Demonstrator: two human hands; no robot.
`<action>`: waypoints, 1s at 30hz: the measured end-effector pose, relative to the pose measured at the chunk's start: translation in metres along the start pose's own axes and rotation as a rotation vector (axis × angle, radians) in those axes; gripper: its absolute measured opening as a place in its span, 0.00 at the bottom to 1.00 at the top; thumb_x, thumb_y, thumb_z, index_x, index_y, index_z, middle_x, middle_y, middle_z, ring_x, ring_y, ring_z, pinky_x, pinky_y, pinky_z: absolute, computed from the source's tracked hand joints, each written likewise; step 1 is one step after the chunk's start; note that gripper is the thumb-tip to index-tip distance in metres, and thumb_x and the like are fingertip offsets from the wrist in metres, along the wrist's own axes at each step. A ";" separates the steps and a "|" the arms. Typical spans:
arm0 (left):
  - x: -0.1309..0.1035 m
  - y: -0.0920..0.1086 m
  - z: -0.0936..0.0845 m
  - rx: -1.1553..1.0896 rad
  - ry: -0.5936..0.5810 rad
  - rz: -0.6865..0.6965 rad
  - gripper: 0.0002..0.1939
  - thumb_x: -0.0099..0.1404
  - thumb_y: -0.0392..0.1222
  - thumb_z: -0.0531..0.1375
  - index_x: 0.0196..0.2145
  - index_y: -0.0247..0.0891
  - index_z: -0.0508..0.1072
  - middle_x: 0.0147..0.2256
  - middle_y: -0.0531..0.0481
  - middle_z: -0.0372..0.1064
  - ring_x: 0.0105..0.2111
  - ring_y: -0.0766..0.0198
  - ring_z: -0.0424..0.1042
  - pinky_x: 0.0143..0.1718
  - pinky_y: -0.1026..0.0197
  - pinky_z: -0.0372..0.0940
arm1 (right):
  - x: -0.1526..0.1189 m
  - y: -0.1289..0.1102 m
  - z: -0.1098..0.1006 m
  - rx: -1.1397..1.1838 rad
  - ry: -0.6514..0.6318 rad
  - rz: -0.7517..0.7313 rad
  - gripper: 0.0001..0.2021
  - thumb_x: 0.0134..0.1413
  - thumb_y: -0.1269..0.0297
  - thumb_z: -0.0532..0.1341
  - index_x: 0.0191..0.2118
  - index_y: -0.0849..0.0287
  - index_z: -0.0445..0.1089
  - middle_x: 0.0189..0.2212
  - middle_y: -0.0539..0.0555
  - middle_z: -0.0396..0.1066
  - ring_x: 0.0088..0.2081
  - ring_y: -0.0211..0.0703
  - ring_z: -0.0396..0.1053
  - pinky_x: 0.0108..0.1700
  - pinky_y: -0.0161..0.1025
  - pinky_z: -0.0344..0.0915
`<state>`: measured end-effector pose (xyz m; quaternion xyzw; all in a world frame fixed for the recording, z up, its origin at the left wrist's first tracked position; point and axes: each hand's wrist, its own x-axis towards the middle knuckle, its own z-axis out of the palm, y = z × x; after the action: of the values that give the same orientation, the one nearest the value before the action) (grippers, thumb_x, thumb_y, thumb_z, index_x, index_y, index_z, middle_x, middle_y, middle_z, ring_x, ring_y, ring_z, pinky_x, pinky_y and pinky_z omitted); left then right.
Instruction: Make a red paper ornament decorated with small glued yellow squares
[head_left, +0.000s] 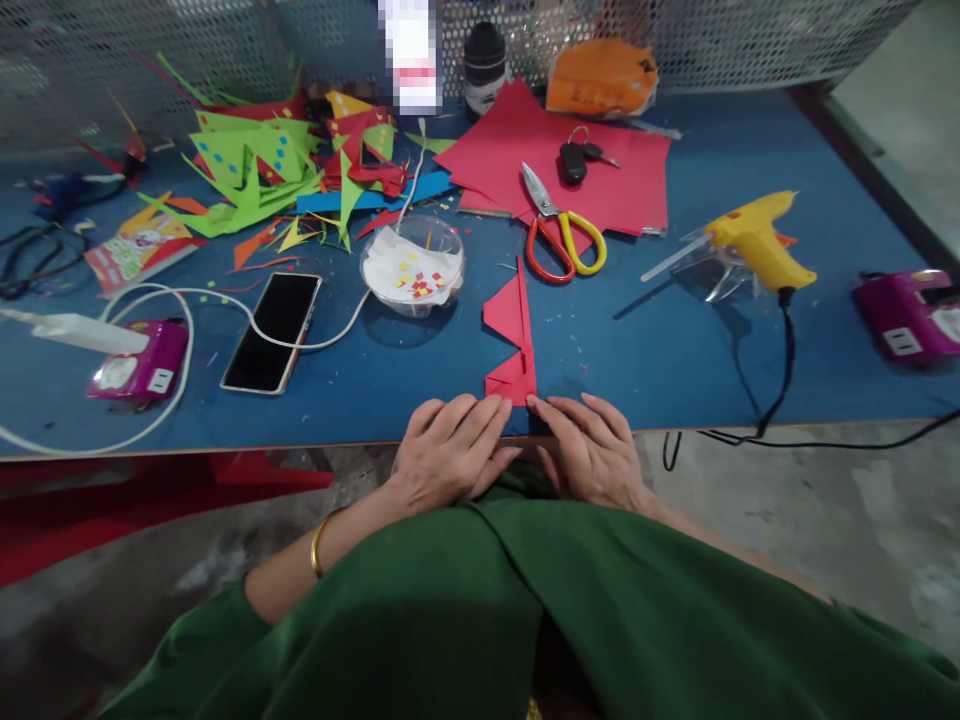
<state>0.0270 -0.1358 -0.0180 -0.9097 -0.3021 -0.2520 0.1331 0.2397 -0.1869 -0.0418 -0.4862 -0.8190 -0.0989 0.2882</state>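
A folded piece of red paper [517, 335] lies at the table's front edge, with a narrow strip pointing away from me and pointed flaps on its left side. My left hand [454, 447] grips its near left corner, fingertips on top and the thumb tucked beneath. At the near right corner, my right hand [589, 447] pinches the same paper; its thumb is partly hidden below the edge. Beyond the paper rest scissors [559, 230] with one red and one yellow handle, blades partly apart.
Red sheets [630, 190] carry keys [576, 160]. A plastic bowl [379, 285] holds tiny paper bits. Left are a phone [274, 330], cable, purple socket block [142, 365] and green paper cutouts [247, 150]. A yellow glue gun [761, 240] and another purple block [907, 320] stand right.
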 end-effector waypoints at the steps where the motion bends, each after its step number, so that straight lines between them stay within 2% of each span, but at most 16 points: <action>1: 0.002 0.001 0.001 -0.004 -0.010 0.019 0.19 0.70 0.49 0.59 0.53 0.37 0.77 0.49 0.48 0.80 0.43 0.56 0.73 0.45 0.52 0.58 | 0.001 0.001 -0.001 0.002 0.002 -0.007 0.29 0.62 0.70 0.59 0.67 0.67 0.56 0.49 0.59 0.79 0.50 0.48 0.76 0.61 0.48 0.60; 5: 0.006 0.006 0.004 -0.023 -0.061 0.055 0.21 0.71 0.48 0.58 0.54 0.32 0.76 0.51 0.46 0.79 0.45 0.57 0.73 0.44 0.53 0.59 | 0.006 0.004 -0.006 0.031 0.031 -0.031 0.24 0.60 0.73 0.59 0.62 0.67 0.62 0.47 0.58 0.80 0.50 0.49 0.76 0.62 0.50 0.59; 9: 0.005 0.007 0.006 -0.009 -0.064 0.057 0.19 0.72 0.48 0.58 0.53 0.35 0.78 0.50 0.45 0.79 0.44 0.57 0.73 0.44 0.54 0.59 | 0.007 0.005 -0.008 0.000 0.035 -0.039 0.24 0.60 0.72 0.59 0.62 0.66 0.62 0.46 0.58 0.81 0.50 0.50 0.76 0.62 0.50 0.59; 14: 0.009 0.004 0.005 -0.094 -0.019 0.053 0.17 0.71 0.47 0.58 0.50 0.33 0.78 0.46 0.45 0.81 0.44 0.56 0.74 0.45 0.53 0.60 | 0.006 0.006 -0.009 0.001 0.007 -0.077 0.24 0.61 0.73 0.58 0.63 0.65 0.62 0.47 0.58 0.80 0.49 0.48 0.76 0.60 0.48 0.60; 16: 0.014 -0.001 0.006 -0.179 0.024 -0.031 0.13 0.71 0.45 0.60 0.47 0.36 0.78 0.43 0.48 0.81 0.42 0.57 0.74 0.44 0.53 0.61 | 0.008 0.010 -0.010 0.083 0.021 -0.036 0.22 0.61 0.74 0.58 0.60 0.62 0.65 0.46 0.57 0.81 0.49 0.49 0.76 0.59 0.50 0.62; 18: 0.020 -0.008 0.008 -0.257 0.041 -0.236 0.10 0.71 0.44 0.61 0.45 0.38 0.77 0.43 0.48 0.81 0.42 0.57 0.74 0.44 0.54 0.62 | 0.013 0.014 -0.011 0.180 0.026 0.064 0.17 0.63 0.73 0.58 0.57 0.60 0.67 0.46 0.56 0.81 0.48 0.48 0.76 0.57 0.50 0.64; 20: 0.026 -0.015 0.010 -0.316 -0.020 -0.463 0.10 0.70 0.44 0.61 0.45 0.38 0.76 0.43 0.45 0.79 0.42 0.56 0.75 0.43 0.54 0.64 | 0.019 0.018 -0.010 0.251 0.025 0.207 0.13 0.64 0.68 0.58 0.53 0.58 0.69 0.45 0.56 0.80 0.46 0.47 0.76 0.54 0.50 0.66; 22: 0.032 -0.022 0.011 -0.367 -0.128 -0.591 0.10 0.68 0.44 0.63 0.44 0.38 0.76 0.42 0.45 0.78 0.41 0.55 0.74 0.42 0.54 0.65 | 0.025 0.020 -0.009 0.293 0.019 0.324 0.12 0.65 0.63 0.60 0.51 0.57 0.70 0.45 0.56 0.80 0.45 0.48 0.76 0.51 0.49 0.67; 25: 0.038 -0.027 0.012 -0.407 -0.232 -0.614 0.08 0.66 0.45 0.65 0.40 0.39 0.77 0.38 0.47 0.77 0.41 0.53 0.74 0.42 0.52 0.64 | 0.033 0.022 -0.005 0.334 -0.004 0.336 0.11 0.64 0.62 0.61 0.50 0.56 0.70 0.44 0.56 0.80 0.46 0.50 0.76 0.51 0.51 0.67; 30: 0.045 -0.028 0.013 -0.396 -0.288 -0.610 0.10 0.63 0.48 0.67 0.35 0.40 0.77 0.36 0.48 0.76 0.39 0.52 0.72 0.40 0.51 0.63 | 0.037 0.021 0.004 0.349 -0.019 0.243 0.07 0.63 0.66 0.60 0.44 0.54 0.73 0.40 0.56 0.81 0.43 0.50 0.77 0.55 0.55 0.65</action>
<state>0.0457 -0.0873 -0.0026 -0.8121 -0.5199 -0.2031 -0.1701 0.2432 -0.1471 -0.0268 -0.5252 -0.7617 0.0845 0.3701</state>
